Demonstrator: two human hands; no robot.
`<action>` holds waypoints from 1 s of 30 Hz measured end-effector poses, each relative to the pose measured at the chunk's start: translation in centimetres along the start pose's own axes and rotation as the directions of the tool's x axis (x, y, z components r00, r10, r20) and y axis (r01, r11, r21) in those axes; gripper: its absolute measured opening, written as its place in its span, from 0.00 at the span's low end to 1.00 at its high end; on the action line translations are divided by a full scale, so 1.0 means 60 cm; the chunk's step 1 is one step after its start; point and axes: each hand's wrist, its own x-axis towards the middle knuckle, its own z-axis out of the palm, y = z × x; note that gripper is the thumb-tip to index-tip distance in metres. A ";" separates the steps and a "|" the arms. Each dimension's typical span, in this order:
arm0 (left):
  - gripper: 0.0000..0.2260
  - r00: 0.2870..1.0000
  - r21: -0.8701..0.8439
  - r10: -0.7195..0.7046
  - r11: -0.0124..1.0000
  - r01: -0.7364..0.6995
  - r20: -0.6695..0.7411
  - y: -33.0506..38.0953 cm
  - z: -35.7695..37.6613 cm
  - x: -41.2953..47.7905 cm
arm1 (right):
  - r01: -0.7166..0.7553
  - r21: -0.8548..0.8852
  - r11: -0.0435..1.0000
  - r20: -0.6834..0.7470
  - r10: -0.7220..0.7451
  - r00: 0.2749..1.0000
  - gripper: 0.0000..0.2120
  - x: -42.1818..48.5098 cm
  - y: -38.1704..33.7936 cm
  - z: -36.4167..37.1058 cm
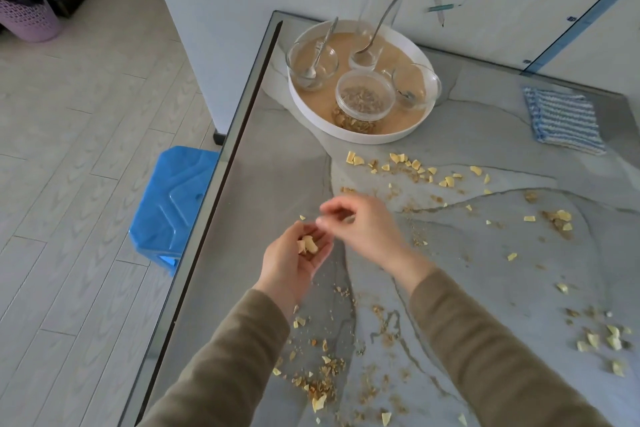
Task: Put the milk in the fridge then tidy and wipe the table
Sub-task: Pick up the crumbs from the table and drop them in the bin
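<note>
Table [450,281]: grey stone-look top with dark veins, glass-like edge on the left side; fills the right and lower part of the view.
Crumbs [412,166]: pale yellow flakes and brown bits, scattered in loose groups; one band at 12 o'clock from the hands, one group at 6 o'clock near the sleeves, others at 3 and 4 o'clock toward the right edge. Too many to count.
Left hand [298,260]: palm up, cupped, holding a few yellow flakes [308,245].
Right hand [360,225]: blurred, fingers pinched narrow just above the left palm; cannot tell whether anything is between the fingertips.
Tray [412,132]: one, round, white rim, tan floor; at 12 o'clock from the hands, near the far left corner of the table.
Bowls [311,61]: two, clear glass, in the tray, one at the left and one at the right.
Tall glass [377,17]: one, clear, upright at the back of the tray.
Spoons [320,48]: two clearly seen, one leaning in the left bowl, one in the tall glass; something like a spoon in the right bowl, not clear.
Jar [363,102]: one, clear, with brown cereal inside, at the front of the tray.
Cloth [564,120]: one, blue and white stripes, folded, flat on the table at 2 o'clock.
Stool [169,204]: one, blue plastic, on the floor at 9 o'clock, partly under the table edge.
Basket [27,15]: one, purple, on the floor at 10 o'clock, far.
</note>
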 end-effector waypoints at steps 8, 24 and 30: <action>0.11 0.991 0.039 0.092 0.995 -0.089 -0.092 0.009 0.005 0.008 | -0.043 -0.585 0.810 0.056 0.093 0.994 0.26 0.063 0.048 0.003; 0.18 0.995 -0.076 -0.011 0.997 0.019 0.101 0.002 0.057 0.037 | 0.229 -0.092 0.969 0.097 -0.221 0.971 0.10 0.025 -0.001 -0.018; 0.11 1.000 -0.017 0.001 1.000 -0.001 0.014 0.013 0.083 0.051 | 0.191 -0.207 0.959 -0.092 -0.214 0.972 0.11 0.085 0.033 -0.057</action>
